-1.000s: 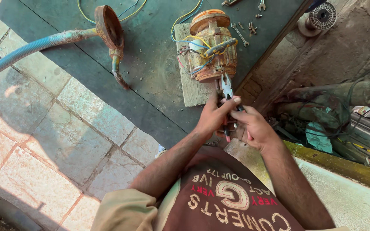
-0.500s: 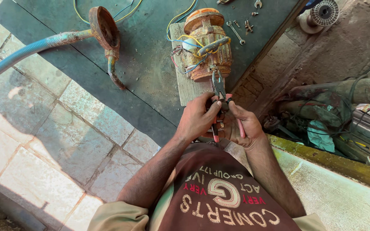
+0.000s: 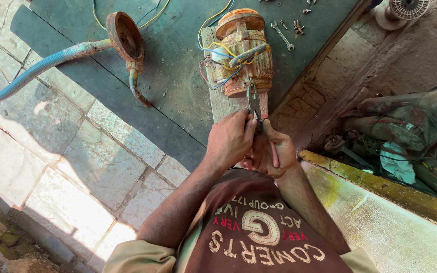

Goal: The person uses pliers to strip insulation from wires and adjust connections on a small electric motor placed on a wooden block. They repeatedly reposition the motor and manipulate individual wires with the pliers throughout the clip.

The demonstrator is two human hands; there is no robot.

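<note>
Green mat (image 3: 178,76) underfoot, both hands' fingers (image 3: 238,132) clenched on pliers (image 3: 253,103) at rusty motor (image 3: 242,53)

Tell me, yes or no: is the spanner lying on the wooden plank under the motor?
No, the spanner lies on the green mat, right of the motor and off the plank.

The motor (image 3: 243,53) is rusty, matt orange metal and sits on a rough, grey wooden plank (image 3: 219,98). The pliers (image 3: 254,103) are dull steel with smooth red plastic grips. The mat (image 3: 173,76) is matt green rubber, the hose (image 3: 24,78) glossy blue plastic, and the paving (image 3: 72,167) rough stone.
</note>
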